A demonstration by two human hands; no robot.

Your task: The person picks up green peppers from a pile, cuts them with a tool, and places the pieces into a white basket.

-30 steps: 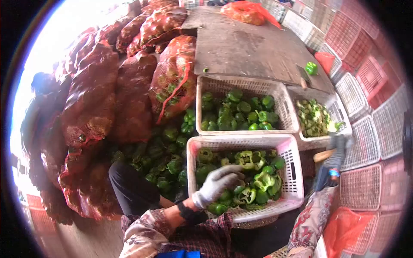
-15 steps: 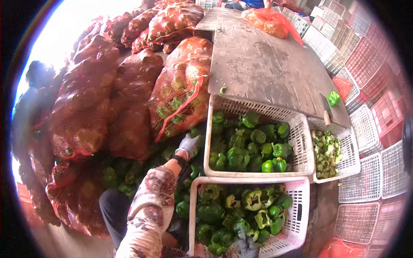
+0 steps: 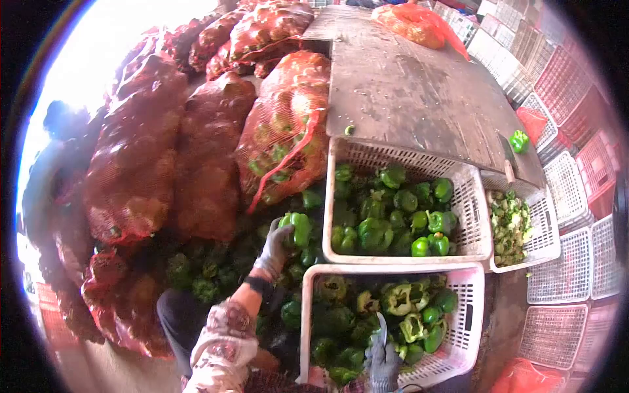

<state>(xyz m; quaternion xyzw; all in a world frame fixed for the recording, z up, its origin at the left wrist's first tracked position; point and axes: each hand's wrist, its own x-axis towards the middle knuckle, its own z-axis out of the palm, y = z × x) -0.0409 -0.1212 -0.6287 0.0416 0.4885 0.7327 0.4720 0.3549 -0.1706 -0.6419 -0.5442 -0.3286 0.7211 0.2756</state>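
Note:
My left hand, in a grey glove, is closed round a whole green bell pepper above a heap of peppers on the floor. Over the near white crate, my gloved right hand grips a small knife whose curved blade points up and away from me. Inside that crate are whole and cut-open green peppers. The far white crate adjoins it and holds whole green peppers.
Red mesh sacks stand on the left. A wooden board lies behind the crates, with a knife and one pepper at its right edge. A smaller crate holds pepper scraps. Stacked crates line the right.
My left hand has come up from the heap towards me with a green pepper in it. My right hand has shifted slightly, and the knife blade now shows upright.

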